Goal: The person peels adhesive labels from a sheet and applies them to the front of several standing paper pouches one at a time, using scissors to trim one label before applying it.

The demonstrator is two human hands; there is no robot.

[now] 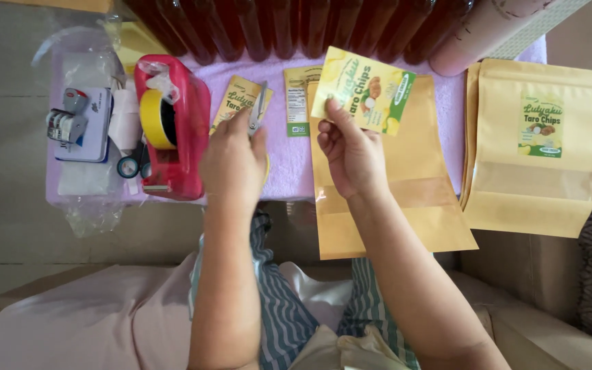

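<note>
Above plain pouch [405, 205], label [364, 89] in right-hand fingers [334, 116].

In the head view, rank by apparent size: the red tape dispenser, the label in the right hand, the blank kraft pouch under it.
1. Blank kraft pouch
2. Red tape dispenser
3. Label, raised toward the camera in the right hand, so it looks larger than it is.
</note>
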